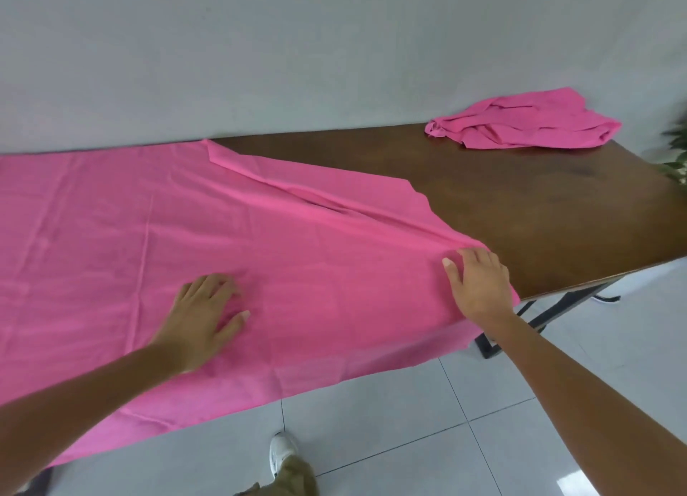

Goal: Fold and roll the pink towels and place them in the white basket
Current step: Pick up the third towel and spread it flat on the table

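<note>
A large pink towel (156, 242) lies spread over the left and middle of a dark wooden table (539, 205), its near edge hanging over the table's front. My left hand (202, 315) rests flat on the towel, fingers apart. My right hand (479, 283) presses flat on the towel's right edge, where a long diagonal crease ends. A second pink towel (520, 123) sits crumpled at the table's far right, against the wall. No white basket is in view.
A grey wall runs behind the table. White floor tiles (427, 421) lie below, with my white shoe (281, 453) on them. Black table legs (535, 321) show under the right side. Green plant leaves (676, 153) poke in at the right edge.
</note>
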{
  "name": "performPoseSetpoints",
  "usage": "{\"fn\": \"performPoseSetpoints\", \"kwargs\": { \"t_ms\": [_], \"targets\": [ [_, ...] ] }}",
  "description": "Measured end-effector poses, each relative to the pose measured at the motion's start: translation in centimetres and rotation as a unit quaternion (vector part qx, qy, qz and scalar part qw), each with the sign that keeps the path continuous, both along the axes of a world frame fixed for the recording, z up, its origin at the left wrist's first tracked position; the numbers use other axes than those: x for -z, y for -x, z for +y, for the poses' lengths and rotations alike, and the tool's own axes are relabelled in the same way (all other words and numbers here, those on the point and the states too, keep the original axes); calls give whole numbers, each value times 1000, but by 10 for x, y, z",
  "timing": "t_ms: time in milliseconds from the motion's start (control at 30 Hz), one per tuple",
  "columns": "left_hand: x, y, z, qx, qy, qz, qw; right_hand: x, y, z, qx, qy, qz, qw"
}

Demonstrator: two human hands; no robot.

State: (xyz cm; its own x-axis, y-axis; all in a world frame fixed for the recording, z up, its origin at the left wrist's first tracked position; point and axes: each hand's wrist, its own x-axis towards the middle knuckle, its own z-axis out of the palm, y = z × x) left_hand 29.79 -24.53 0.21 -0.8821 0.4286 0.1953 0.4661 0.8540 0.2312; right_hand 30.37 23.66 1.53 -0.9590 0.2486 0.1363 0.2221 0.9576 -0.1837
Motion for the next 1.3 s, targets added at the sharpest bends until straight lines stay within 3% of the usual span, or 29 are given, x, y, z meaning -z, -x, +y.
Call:
{"fn": "performPoseSetpoints", "kwargs": {
  "t_ms": [167,467,633,833,1000,1167,1300],
  "targets": [
    [-4,49,23,-68,-31,11,997,-7,29,-16,-52,19,10,998],
    [-1,145,40,-155,22,-90,984,-23,123,-59,-99,54,30,993],
    [9,158,43,-166,27,-73,983,-34,204,-84,-111,61,-7,992],
    [15,160,42,-172,23,-54,983,-23,275,-102,-125,18,-113,986],
    [15,161,44,-179,16,-55,982,-17,296,-103,-108,-3,-52,993],
    [13,159,42,-182,22,-56,981,-33,307,-94,-120,1,-45,992],
    [11,160,42,-183,21,-53,981,-58,314,-79,-141,11,33,989]
  ]
}}
